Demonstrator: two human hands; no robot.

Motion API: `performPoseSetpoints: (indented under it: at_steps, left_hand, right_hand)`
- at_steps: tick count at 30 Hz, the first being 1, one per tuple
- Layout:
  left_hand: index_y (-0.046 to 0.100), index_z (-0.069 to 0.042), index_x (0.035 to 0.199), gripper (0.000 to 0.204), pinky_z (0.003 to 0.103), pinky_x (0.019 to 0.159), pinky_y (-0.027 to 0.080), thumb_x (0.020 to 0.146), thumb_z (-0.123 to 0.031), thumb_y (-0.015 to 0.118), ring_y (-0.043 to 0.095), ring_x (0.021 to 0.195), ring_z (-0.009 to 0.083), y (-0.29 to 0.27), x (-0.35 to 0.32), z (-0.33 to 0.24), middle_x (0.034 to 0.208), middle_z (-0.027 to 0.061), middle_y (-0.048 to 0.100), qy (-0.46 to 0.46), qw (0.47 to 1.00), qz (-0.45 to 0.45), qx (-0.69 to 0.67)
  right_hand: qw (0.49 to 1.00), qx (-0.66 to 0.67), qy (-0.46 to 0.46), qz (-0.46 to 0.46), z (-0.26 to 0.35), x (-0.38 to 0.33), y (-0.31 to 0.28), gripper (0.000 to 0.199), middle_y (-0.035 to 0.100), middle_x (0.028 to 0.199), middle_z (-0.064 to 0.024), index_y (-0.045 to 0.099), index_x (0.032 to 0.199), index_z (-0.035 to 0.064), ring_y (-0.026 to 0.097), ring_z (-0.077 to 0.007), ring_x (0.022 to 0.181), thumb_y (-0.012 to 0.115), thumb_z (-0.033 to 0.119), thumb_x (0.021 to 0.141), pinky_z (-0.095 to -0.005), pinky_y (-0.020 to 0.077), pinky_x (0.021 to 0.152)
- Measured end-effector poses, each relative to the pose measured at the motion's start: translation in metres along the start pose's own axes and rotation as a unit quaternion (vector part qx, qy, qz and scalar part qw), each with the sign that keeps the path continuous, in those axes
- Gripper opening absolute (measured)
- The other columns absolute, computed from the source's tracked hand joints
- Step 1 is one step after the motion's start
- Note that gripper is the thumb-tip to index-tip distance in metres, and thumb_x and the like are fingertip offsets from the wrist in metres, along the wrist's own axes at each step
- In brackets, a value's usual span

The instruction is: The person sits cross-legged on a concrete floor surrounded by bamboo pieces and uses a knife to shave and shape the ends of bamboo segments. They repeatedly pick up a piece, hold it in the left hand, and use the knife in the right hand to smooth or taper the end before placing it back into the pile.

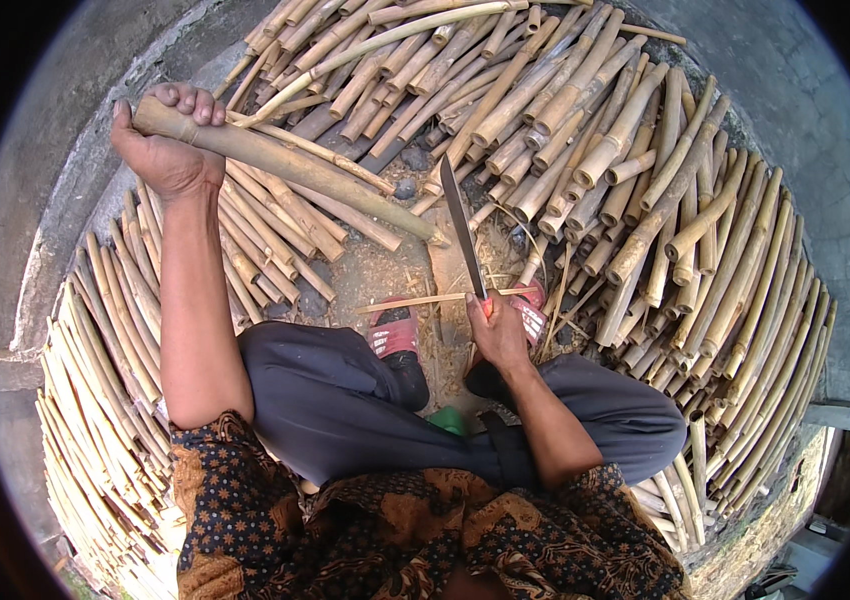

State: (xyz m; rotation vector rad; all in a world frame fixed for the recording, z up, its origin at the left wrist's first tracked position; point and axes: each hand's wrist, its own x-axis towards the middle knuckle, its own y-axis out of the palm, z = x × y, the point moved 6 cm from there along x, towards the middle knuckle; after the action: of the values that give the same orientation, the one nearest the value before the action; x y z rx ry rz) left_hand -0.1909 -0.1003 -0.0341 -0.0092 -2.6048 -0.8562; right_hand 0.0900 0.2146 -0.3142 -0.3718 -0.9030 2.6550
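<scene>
1. Left hand (167,150): we note its fingers wrapped tight round the upper end of a bamboo pole (285,168), held aslant, its far end resting on the ground by a small wooden block (448,262).
2. Right hand (498,333): fingers closed on the handle of a long knife (461,228), blade pointing away, apart from the pole.
3. Thin bamboo sliver (435,299): lies across the ground between the sandalled feet (395,333).
4. Cut bamboo stacks (645,190): banked all round us.
5. Step, as we judge it: pole positioned, blade not yet set; the block seems a chopping rest, though debris obscures it.
6. Next move calls for a steadied pole and a blade lined up on its lower end.
</scene>
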Motion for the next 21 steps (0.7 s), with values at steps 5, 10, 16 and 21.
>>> performPoseSetpoints:
  at_steps: [5, 10, 16, 21]
  left_hand:
    - [0.046, -0.008, 0.081, 0.041, 0.036, 0.063, 0.039, 0.093, -0.047, 0.039, 0.044, 0.069, 0.0221, -0.002, 0.004, -0.001, 0.076, 0.0081, 0.043, -0.016, 1.0, 0.006, -0.016]
    - [0.045, -0.007, 0.079, 0.038, 0.037, 0.068, 0.039, 0.09, -0.043, 0.042, 0.045, 0.078, 0.0248, -0.009, 0.004, -0.002, 0.081, 0.0111, 0.045, 0.003, 1.0, -0.005, -0.003]
    - [0.047, -0.008, 0.078, 0.044, 0.039, 0.065, 0.039, 0.092, -0.047, 0.034, 0.046, 0.07, 0.0249, -0.013, 0.011, -0.001, 0.074, 0.0099, 0.046, 0.023, 0.998, -0.04, 0.034]
    - [0.048, -0.008, 0.081, 0.05, 0.038, 0.063, 0.04, 0.097, -0.051, 0.027, 0.046, 0.067, 0.0225, -0.016, 0.007, -0.001, 0.072, 0.0086, 0.047, 0.023, 0.997, -0.067, 0.042]
  right_hand:
    - [0.975, -0.037, 0.169, 0.141, -0.029, -0.002, 0.028, 0.039, 0.069, 0.09, -0.0293, 0.068, 0.1, -0.0017, 0.067, -0.0471, 0.092, 0.059, 0.035, 0.093, -0.0495, 0.0522, 0.085]
    - [0.988, -0.015, 0.132, 0.081, -0.043, -0.009, 0.022, 0.039, 0.069, 0.081, -0.0254, 0.067, 0.096, -0.0013, 0.069, -0.0431, 0.082, 0.058, 0.037, 0.094, -0.0478, 0.0528, 0.077]
    - [0.986, 0.001, 0.129, 0.103, -0.039, -0.004, 0.027, 0.039, 0.066, 0.08, -0.0269, 0.064, 0.089, -0.001, 0.067, -0.0451, 0.079, 0.06, 0.037, 0.096, -0.0488, 0.0498, 0.069]
    - [0.996, -0.023, 0.075, 0.035, -0.034, -0.008, 0.016, 0.038, 0.066, 0.079, -0.0279, 0.064, 0.091, -0.0012, 0.067, -0.0451, 0.08, 0.061, 0.036, 0.095, -0.0497, 0.0502, 0.071]
